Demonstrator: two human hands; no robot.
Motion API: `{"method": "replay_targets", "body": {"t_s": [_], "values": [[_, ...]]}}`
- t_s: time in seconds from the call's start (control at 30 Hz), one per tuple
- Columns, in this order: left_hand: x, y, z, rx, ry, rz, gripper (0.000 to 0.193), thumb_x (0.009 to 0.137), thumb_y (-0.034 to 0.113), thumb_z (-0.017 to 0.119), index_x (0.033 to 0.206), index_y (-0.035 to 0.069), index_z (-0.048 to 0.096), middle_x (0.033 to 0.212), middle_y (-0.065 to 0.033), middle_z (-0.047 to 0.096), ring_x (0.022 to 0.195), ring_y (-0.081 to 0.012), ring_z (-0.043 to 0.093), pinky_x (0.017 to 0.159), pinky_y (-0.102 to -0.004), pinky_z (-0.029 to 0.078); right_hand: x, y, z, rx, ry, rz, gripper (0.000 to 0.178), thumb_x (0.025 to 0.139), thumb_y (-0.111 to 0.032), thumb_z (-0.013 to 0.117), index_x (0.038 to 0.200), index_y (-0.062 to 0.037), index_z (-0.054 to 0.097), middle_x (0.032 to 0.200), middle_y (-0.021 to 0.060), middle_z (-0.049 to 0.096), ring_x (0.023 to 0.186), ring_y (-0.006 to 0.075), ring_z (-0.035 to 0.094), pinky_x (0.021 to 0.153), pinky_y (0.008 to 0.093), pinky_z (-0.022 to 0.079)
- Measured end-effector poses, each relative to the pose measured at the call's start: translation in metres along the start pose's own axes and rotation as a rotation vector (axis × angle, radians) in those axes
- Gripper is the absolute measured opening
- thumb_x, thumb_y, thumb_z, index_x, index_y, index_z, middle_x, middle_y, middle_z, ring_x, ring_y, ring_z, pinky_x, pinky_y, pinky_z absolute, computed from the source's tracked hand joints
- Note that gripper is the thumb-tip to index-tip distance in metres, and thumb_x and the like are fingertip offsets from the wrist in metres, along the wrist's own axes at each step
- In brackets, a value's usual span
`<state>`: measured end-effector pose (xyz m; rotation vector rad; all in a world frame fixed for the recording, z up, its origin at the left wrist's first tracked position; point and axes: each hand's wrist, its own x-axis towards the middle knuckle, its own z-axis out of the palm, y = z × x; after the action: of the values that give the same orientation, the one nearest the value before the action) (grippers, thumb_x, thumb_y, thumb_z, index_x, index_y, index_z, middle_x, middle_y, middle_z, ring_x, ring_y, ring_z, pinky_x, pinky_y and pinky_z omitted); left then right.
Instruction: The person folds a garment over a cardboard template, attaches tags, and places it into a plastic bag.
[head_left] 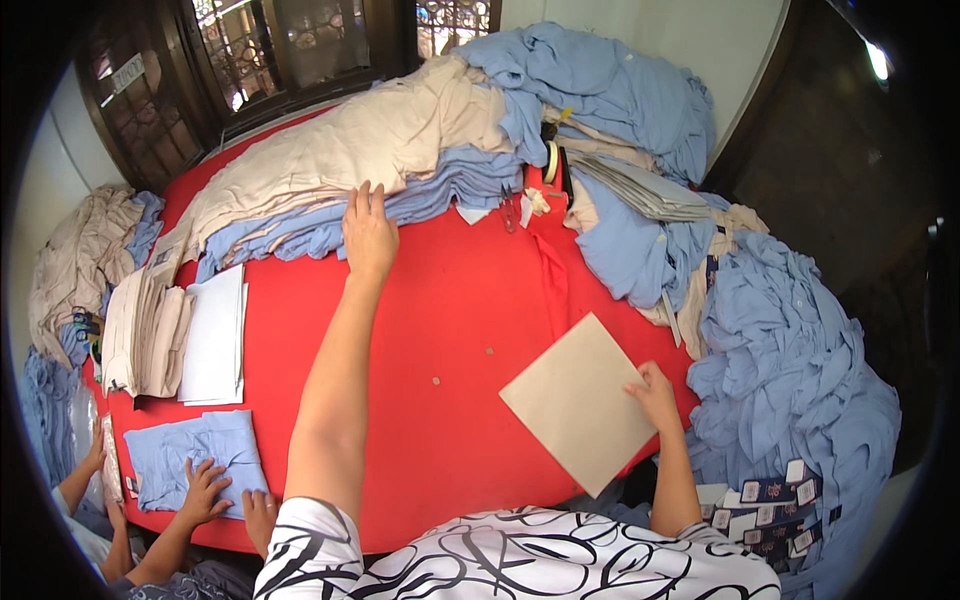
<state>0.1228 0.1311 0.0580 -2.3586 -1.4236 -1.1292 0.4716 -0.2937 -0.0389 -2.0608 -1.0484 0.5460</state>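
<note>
My left hand (370, 235) reaches across the red table, fingers stretched out at the near edge of a long stack of garments. A beige garment (340, 150) lies on top of that stack, with layers of blue garments (440, 185) beneath it. Whether the fingertips press on the beige cloth, I cannot tell. In my right hand (656, 398) is a square tan cardboard sheet (580, 405), pinched at its right edge and tilted like a diamond over the table's near right side.
Co-workers' hands (205, 490) rest at a folded blue garment (195, 455) on the left. Behind it are folded beige garments (145, 330) and white sheets (213, 335). Small thread snips (508, 210) lie near the stack. Blue garments (790, 360) pile up at right, tags (775, 510) below.
</note>
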Motion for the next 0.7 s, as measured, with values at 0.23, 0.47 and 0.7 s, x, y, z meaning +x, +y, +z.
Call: {"method": "replay_targets", "body": {"t_s": [0.23, 0.47, 0.7], "values": [[0.065, -0.032, 0.025, 0.204, -0.117, 0.049, 0.056, 0.082, 0.015, 0.069, 0.135, 0.011, 0.051, 0.146, -0.0077, 0.045, 0.135, -0.0302, 0.04, 0.11, -0.0497, 0.033, -0.037, -0.006, -0.055, 0.437, -0.135, 0.2, 0.026, 0.082, 0.003, 0.066, 0.105, -0.0015, 0.054, 0.096, 0.0079, 0.068, 0.085, 0.012, 0.063, 0.078, 0.0258, 0.049], [0.093, -0.042, 0.086, 0.0, -0.079, 0.142, 0.023, 0.096, 0.02, 0.047, 0.09, 0.006, 0.064, 0.088, -0.0161, 0.068, 0.081, -0.0338, 0.066, 0.08, -0.0482, 0.048, -0.173, 0.037, -0.143, 0.358, -0.368, 0.631, 0.029, 0.082, -0.003, 0.07, 0.108, -0.0056, 0.057, 0.089, 0.0009, 0.067, 0.079, 0.0096, 0.063, 0.075, 0.0251, 0.049], [0.115, -0.186, 0.109, 0.105, -0.08, -0.098, 0.063, 0.1, 0.056, 0.031, 0.121, 0.005, 0.062, 0.103, -0.0266, 0.067, 0.095, -0.0477, 0.064, 0.077, -0.0534, 0.05, -0.341, 0.056, -0.171, 0.814, -0.151, 1.062, 0.036, 0.085, -0.001, 0.067, 0.117, -0.0051, 0.053, 0.112, 0.0063, 0.064, 0.101, 0.0171, 0.063, 0.093, 0.0337, 0.05]]}}
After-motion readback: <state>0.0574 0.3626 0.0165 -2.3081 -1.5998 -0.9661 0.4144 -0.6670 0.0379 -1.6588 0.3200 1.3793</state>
